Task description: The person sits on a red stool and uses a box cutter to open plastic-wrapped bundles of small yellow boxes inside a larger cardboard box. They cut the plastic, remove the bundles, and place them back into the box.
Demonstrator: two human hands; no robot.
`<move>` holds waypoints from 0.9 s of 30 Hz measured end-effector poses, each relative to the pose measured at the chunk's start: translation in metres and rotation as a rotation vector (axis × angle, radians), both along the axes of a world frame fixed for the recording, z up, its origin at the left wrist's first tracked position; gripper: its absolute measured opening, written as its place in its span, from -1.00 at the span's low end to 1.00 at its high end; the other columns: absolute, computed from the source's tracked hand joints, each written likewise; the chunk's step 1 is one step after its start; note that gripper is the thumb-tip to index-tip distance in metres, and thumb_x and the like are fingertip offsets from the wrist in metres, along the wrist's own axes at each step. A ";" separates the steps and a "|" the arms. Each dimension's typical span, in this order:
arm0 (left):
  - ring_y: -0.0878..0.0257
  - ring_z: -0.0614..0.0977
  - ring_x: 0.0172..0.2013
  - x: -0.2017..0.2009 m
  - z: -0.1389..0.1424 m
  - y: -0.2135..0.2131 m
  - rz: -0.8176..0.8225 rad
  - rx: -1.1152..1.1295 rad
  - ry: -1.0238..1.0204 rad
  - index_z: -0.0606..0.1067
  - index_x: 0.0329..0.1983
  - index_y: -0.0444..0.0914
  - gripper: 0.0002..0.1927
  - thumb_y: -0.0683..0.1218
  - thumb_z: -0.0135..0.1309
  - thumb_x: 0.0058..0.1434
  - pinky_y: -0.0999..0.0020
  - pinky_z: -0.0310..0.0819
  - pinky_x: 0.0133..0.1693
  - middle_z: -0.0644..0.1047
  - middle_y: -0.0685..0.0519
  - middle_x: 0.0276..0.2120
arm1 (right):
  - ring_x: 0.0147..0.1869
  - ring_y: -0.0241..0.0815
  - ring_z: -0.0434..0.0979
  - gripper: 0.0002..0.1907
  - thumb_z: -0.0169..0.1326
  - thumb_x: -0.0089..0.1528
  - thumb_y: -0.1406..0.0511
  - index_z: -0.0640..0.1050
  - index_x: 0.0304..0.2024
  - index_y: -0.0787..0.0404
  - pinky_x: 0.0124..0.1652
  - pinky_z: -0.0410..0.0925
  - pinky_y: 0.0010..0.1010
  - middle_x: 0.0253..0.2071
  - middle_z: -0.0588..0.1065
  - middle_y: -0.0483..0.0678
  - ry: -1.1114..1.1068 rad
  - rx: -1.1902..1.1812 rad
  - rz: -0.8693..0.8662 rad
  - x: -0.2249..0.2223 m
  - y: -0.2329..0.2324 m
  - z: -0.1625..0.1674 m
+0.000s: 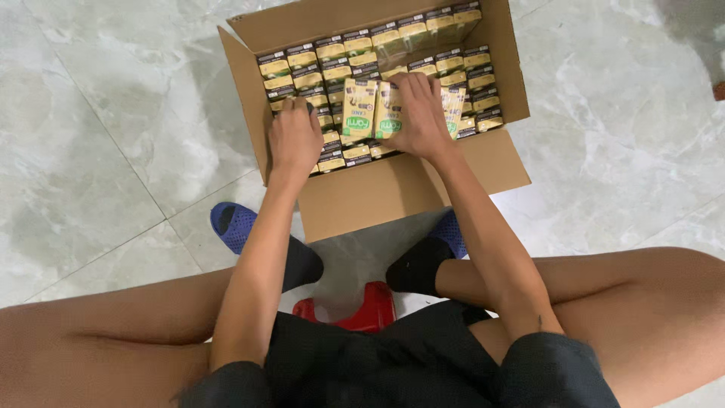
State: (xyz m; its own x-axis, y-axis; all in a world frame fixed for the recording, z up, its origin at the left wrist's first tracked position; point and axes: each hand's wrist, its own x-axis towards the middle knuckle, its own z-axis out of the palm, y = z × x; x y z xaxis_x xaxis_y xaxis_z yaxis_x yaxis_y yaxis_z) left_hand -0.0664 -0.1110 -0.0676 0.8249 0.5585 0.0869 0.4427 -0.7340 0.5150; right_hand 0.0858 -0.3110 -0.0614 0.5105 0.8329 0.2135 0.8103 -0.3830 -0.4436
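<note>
Here, my right hand point(418, 113) grips a flat-lying drink carton point(390, 110) atop the packed rows; my left hand point(296, 136), fingers curled, rests on others. The cardboard box point(393, 198) looks nearly full.

Cardboard box point(423, 189) packed tight with cartons point(359, 113) — raised flaps point(249, 106) hem access; only top open.

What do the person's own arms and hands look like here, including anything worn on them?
Both arms are bare from shoulder to wrist, with no sleeves in view. The left hand and right hand wear no gloves, and no rings, watch or bracelets are visible. A small dark mark, possibly a tattoo, sits on the right forearm near the elbow; it is too small to make out.
</note>
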 end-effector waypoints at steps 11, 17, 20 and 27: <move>0.06 0.64 -0.45 0.038 -0.002 -0.039 0.142 -0.607 -0.309 0.49 -0.22 -0.38 -0.43 0.26 -0.09 0.45 0.13 0.49 -0.33 0.56 -0.16 -0.49 | 0.26 0.10 0.28 0.06 0.52 -0.23 0.05 0.36 0.22 0.31 0.22 0.13 -0.08 0.12 0.36 0.10 0.134 0.063 0.067 -0.015 0.015 0.021; -0.01 0.65 -0.48 0.031 0.007 -0.037 0.030 -0.660 -0.264 0.44 -0.23 -0.32 -0.48 0.25 -0.13 0.42 0.08 0.47 -0.39 0.56 -0.17 -0.51 | -0.14 -0.02 0.47 -0.48 -0.06 0.40 -0.06 0.56 -0.18 0.28 -0.18 0.35 -0.27 -0.25 0.47 0.07 0.613 0.051 -0.098 0.010 0.021 0.031; -0.09 0.67 -0.44 0.036 0.017 -0.040 -0.082 -0.578 -0.355 0.41 -0.18 -0.31 -0.52 0.22 -0.08 0.42 0.04 0.49 -0.39 0.59 -0.18 -0.45 | -0.42 0.11 0.45 -0.34 -0.22 0.52 0.00 0.52 -0.45 0.35 -0.32 0.32 -0.18 -0.55 0.44 0.16 0.521 -0.019 -0.280 0.008 0.029 0.024; -0.20 0.64 -0.43 0.037 0.041 -0.053 -0.033 -0.415 -0.306 0.37 -0.19 -0.33 -0.55 0.19 -0.10 0.45 -0.05 0.45 -0.37 0.57 -0.21 -0.48 | -0.43 0.33 0.46 -0.52 -0.22 0.44 0.18 0.56 -0.35 0.36 -0.42 0.26 0.07 -0.52 0.47 0.25 0.129 0.160 -0.308 -0.014 0.045 0.012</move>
State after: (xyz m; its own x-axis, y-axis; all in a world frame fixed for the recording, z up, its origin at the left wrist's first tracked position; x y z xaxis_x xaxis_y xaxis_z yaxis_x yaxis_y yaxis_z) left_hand -0.0299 -0.1639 -0.0270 0.8139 0.5717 0.1037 0.2063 -0.4511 0.8683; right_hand 0.0723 -0.2664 -0.0496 0.7634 0.5972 0.2459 0.6011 -0.5175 -0.6090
